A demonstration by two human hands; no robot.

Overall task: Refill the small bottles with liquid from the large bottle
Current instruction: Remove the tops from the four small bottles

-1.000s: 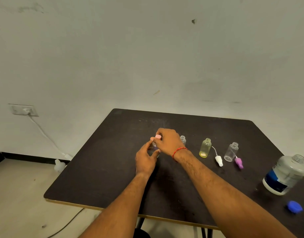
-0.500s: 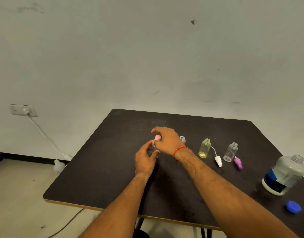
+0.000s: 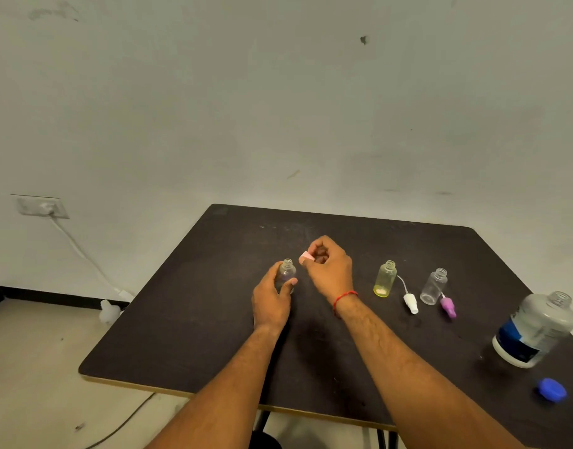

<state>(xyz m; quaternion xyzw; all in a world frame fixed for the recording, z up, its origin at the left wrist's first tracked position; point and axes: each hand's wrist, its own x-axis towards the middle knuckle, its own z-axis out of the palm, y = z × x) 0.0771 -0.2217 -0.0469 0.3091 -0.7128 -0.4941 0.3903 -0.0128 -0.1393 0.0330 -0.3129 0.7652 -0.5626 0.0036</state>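
Gripping clear small bottle [image 3: 286,273] in left hand [image 3: 272,303], right hand [image 3: 330,270] pinching pink cap [image 3: 305,256]; large bottle [image 3: 534,332] label unreadable

both bare forearms reach forward from the bottom edge and converge toward the middle of the desk [image 3: 214,335]. the left hand [image 3: 272,301] sits low, back of the hand up, wrapped around a small clear bottle [image 3: 286,273] with the thumb pressed across its front and the fingers curled behind it. the right hand [image 3: 330,270] is raised just beside it, to the right and a little higher, fingers curled inward with the knuckles up, pinching a pink cap [image 3: 306,256] between thumb and forefinger. a red thread [image 3: 343,298] circles the right wrist. the two hands are close together but not touching.
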